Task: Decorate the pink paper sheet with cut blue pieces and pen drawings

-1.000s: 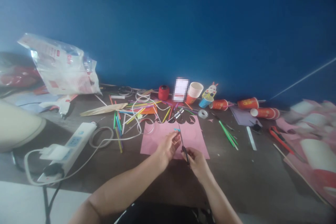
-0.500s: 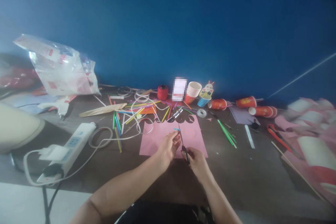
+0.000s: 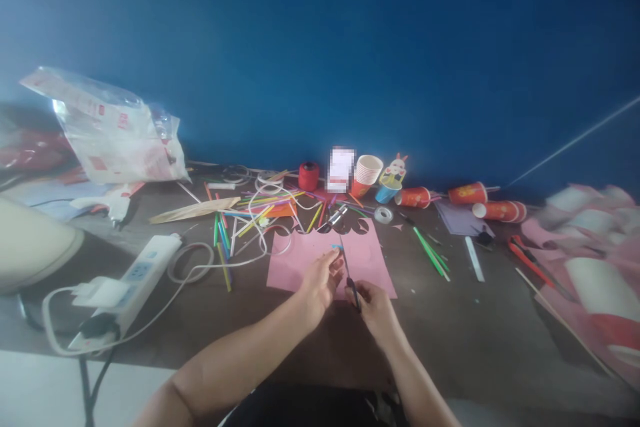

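My right hand [image 3: 375,307] is closed around the handles of dark scissors [image 3: 354,292], whose blades point away from me. Beside it, my left hand [image 3: 320,285] pinches a small blue piece [image 3: 337,247] at its fingertips, close to the blades. Whether that piece is paper or something else is too small to tell. Both hands are over a pink sheet of paper [image 3: 290,260] that lies on the dark table. Curved bites are cut out of the sheet's far edge.
Left are a power strip [image 3: 143,273], a white cable [image 3: 200,271], a glue gun [image 3: 113,203] and a plastic bag [image 3: 120,137]. Colored sticks [image 3: 225,240], a tape roll [image 3: 383,215], stacked paper cups [image 3: 369,170] and a phone [image 3: 341,170] lie beyond the sheet. A red cutter [image 3: 530,261] is right.
The view has shifted very slightly. My hands, the scissors and the blue piece keep nearly the same position.
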